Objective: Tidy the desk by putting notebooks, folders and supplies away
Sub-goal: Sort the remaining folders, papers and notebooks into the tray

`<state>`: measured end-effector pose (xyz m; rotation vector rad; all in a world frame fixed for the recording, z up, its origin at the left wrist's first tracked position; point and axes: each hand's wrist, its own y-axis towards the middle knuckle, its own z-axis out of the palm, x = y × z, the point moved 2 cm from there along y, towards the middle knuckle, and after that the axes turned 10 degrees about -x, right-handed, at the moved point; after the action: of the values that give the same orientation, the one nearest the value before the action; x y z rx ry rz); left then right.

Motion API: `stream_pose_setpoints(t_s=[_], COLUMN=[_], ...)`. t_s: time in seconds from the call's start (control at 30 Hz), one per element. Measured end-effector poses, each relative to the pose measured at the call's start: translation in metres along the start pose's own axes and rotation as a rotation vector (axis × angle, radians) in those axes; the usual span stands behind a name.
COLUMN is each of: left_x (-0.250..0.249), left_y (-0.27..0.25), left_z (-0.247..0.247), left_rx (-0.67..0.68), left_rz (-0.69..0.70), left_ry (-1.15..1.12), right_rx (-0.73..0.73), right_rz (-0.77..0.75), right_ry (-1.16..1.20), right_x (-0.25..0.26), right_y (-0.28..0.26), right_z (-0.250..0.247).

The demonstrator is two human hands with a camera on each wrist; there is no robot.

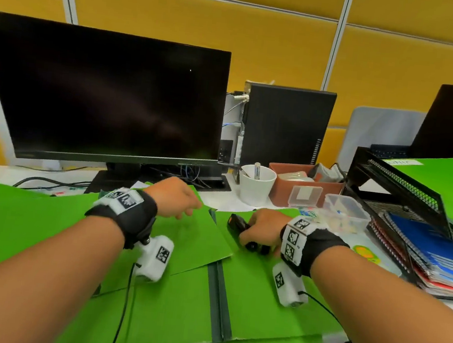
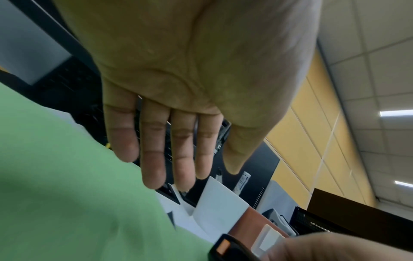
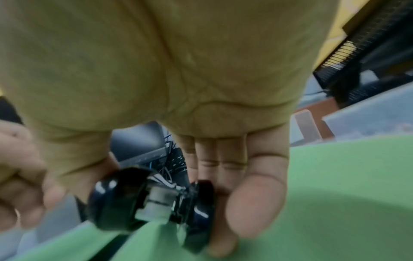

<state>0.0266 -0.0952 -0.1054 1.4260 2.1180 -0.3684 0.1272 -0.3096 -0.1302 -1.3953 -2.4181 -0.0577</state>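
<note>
A: While the count runs, item one: right hand (image 1: 262,228), lower centre of the frame?

B: Fingers (image 3: 257,199) curled round a small glossy black device (image 1: 244,233), gripping it just above the open green card folder (image 1: 176,314). Exact kind of device: cannot tell; the right wrist view is blurred.

A: Item two: left hand (image 1: 173,198)?

B: Centre of the frame, holding nothing. Fingers (image 2: 154,159) straight and side by side, over the loose green card sheet (image 1: 201,241). Whether they touch it: cannot tell.

A: Item three: green folders?

B: One open folder with a grey spine, flat on the white desk (image 1: 10,173), filling the lower centre. Further green sheets overlap it at lower left and lower right. More green folders (image 1: 452,189) in the top tier of the black wire-mesh tray (image 1: 394,183), right edge of the frame.

A: Item four: notebooks?

B: Blue spiral-bound notebook (image 1: 424,248) on a stack beneath that tray's upper tier, right of frame.

A: Item five: supplies?

B: White round cup (image 1: 256,187) with a pen-like item upright in it, centre right. Brown rectangular box (image 1: 304,190) just beside it. Two clear plastic containers (image 1: 345,211) in front of the box.

A: Item six: fixtures?

B: Black monitor (image 1: 102,94), screen dark, upper left. Black computer tower (image 1: 286,127) to its right.
</note>
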Motion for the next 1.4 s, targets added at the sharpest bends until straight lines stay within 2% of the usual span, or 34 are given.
stream_pose_setpoints(t_s=[0.13, 0.27, 0.37, 0.47, 0.6, 0.67, 0.73, 0.8, 0.9, 1.03, 1.17, 1.27, 1.4], left_x=[-0.047, -0.095, -0.124, -0.144, -0.17, -0.185, -0.197, -0.205, -0.209, -0.213, -0.217, -0.216, -0.209], left_y=[0.036, 0.065, 0.08, 0.098, 0.123, 0.142, 0.163, 0.18, 0.201, 0.222, 0.236, 0.245, 0.257], left_z=[0.015, 0.038, 0.065, 0.085, 0.085, 0.083, 0.084, 0.09, 0.107, 0.131, 0.141, 0.145, 0.157], left_rx=[0.016, -0.023, 0.114, 0.18, 0.072, 0.008, -0.049, -0.075, -0.046, 0.009, 0.051, 0.088, 0.049], left_rz=[0.065, 0.341, 0.469, 0.513, 0.507, 0.48, 0.457, 0.428, 0.346, 0.25, 0.203, 0.173, 0.18], left_ry=[0.014, 0.127, 0.024, -0.07, -0.153, -0.071, 0.078, 0.247, 0.441, 0.499, 0.503, 0.491, 0.481], right_rx=[-0.028, -0.077, -0.114, -0.178, -0.325, -0.432, -0.543, -0.587, -0.542, -0.392, -0.329, -0.335, -0.341], right_rz=[0.11, 0.17, 0.163, 0.101, 0.063, 0.076, 0.107, 0.136, 0.162, 0.141, 0.127, 0.113, 0.11], right_ry=[0.321, 0.599, 0.744, 0.915, 1.15, 1.069, 0.778, 0.499, 0.297, -0.051, -0.125, -0.111, -0.093], right_x=[-0.02, -0.049, -0.07, -0.089, -0.107, -0.116, -0.123, -0.126, -0.132, -0.138, -0.153, -0.161, -0.163], right_y=[0.013, 0.025, 0.029, 0.032, 0.046, 0.063, 0.077, 0.086, 0.1, 0.117, 0.131, 0.135, 0.135], right_z=[-0.026, -0.058, -0.084, -0.111, -0.134, -0.14, -0.148, -0.152, -0.149, -0.127, -0.106, -0.101, -0.099])
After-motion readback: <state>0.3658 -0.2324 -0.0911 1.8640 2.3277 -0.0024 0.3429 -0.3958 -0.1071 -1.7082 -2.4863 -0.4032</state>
